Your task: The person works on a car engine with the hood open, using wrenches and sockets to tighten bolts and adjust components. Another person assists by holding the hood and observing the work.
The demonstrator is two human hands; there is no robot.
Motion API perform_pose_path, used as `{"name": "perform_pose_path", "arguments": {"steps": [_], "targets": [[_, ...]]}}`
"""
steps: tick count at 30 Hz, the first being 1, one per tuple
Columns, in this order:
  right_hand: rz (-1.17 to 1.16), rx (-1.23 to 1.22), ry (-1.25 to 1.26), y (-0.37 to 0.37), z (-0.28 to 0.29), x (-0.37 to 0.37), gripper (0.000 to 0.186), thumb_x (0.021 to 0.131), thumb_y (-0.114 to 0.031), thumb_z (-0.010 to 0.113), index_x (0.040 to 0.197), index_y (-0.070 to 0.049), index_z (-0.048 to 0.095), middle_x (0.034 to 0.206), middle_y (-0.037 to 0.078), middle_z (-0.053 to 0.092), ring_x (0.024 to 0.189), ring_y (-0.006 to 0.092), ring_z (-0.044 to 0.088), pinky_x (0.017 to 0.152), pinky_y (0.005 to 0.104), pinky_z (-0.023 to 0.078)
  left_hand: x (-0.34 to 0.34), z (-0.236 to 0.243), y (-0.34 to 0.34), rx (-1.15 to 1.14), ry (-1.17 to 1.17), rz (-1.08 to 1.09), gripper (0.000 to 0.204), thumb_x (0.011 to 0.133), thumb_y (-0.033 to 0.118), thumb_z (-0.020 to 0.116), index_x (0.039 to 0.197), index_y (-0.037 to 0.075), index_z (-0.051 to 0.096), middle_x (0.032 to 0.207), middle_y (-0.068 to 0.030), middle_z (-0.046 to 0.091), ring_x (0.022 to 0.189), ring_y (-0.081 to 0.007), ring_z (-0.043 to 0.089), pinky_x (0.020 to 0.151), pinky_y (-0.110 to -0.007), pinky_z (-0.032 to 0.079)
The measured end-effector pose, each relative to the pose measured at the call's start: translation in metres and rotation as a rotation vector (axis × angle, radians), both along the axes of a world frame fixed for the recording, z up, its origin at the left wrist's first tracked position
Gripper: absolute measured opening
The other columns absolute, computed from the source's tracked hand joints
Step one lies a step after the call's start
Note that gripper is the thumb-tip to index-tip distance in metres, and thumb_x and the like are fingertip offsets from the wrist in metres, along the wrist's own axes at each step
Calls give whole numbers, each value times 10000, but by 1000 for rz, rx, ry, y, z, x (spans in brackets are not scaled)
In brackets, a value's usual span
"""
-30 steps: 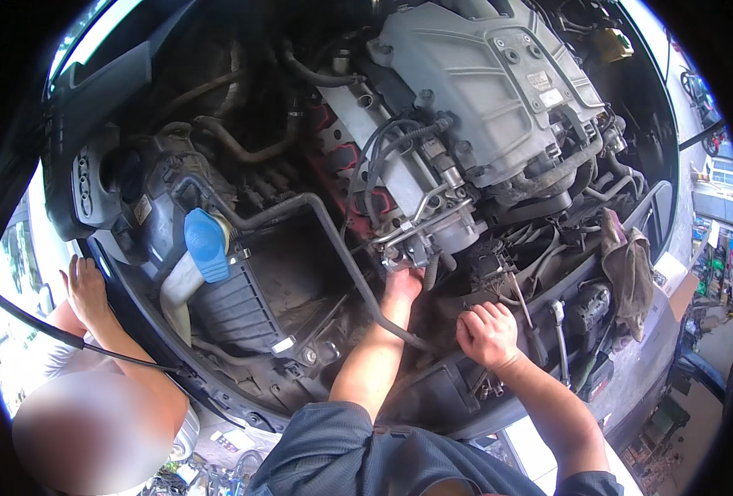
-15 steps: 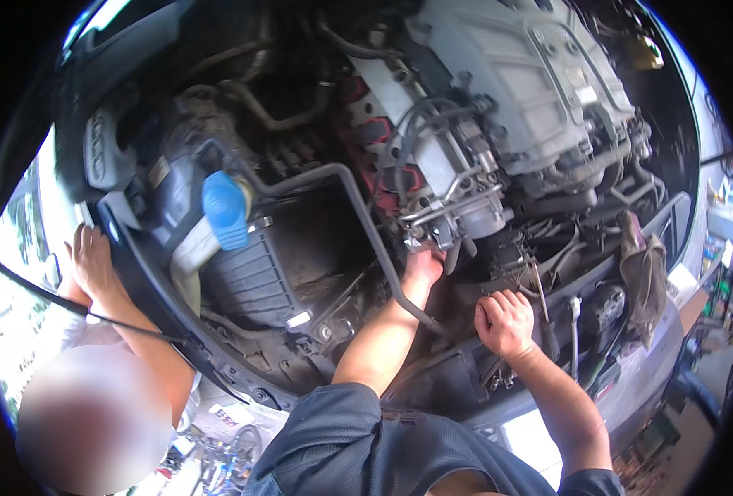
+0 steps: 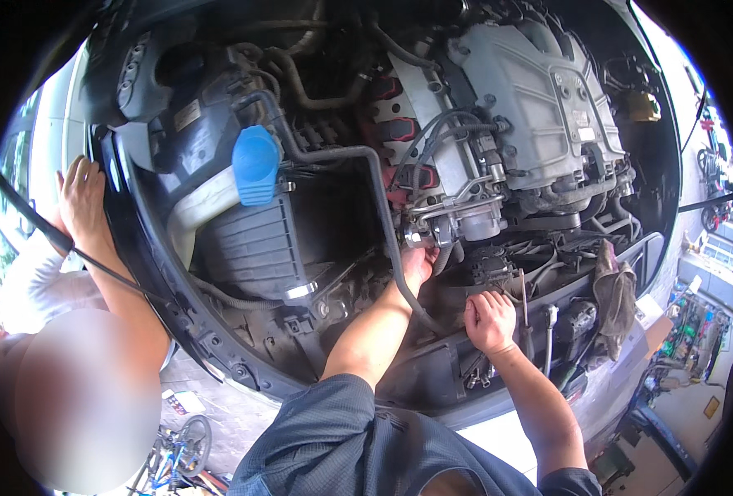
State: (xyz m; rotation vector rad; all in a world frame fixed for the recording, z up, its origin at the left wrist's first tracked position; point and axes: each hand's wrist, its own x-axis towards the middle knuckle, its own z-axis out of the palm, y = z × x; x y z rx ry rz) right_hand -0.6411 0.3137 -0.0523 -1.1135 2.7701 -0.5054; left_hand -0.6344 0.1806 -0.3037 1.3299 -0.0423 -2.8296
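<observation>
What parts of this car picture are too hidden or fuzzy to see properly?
Head view only:
- Left hand: its fingertips disappear under the metal engine fitting, so what they touch is hidden.
- Right hand: it is closed, and the fist hides anything inside.
- Deep space below the black hose: too dark to tell parts apart.
- Other person's hand on the car's edge: the rest of that person is blurred or cut off by the rim.
</observation>
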Motion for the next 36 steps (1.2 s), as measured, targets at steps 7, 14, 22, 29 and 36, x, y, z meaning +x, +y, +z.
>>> {"name": "perform_pose_path", "arguments": {"steps": [7,14,22,29,36], "targets": [[8,20,31,7,-2,3,71,816,-129,661,789,-91,606,725,56,604,694,270,606,643,409,465,-4,17,-2,-90,-59,-56,42,917,43,626,941,77,629,788,-38,640,667,-160,618,558,-278,529],[0,12,48,4,-5,3,81,825,-144,649,780,-96,603,734,60,611,721,279,613,677,423,474,-8,6,-16,-12,41,-47,38,942,91,631,958,62,649,803,-62,680,654,-165,644,567,-280,548],[-29,-3,90,8,-2,8,112,849,-163,626,768,-91,600,737,84,633,740,301,632,706,439,490,8,58,-32,77,-45,111,240,991,327,499,1097,156,629,1061,-55,687,1057,-250,634,912,-449,506],[-31,21,92,14,-5,14,103,865,-160,622,795,-85,614,744,98,649,749,314,643,716,440,500,-3,89,-60,-20,63,-29,490,981,558,434,1164,153,639,1090,-54,712,1105,-239,659,1048,-480,433],[-26,-13,124,10,-10,20,146,887,-191,603,786,-87,607,755,94,654,772,309,653,725,449,504,58,93,-68,-198,-10,-216,393,904,495,626,1110,160,620,1089,-61,656,1055,-265,605,908,-469,473]]}}
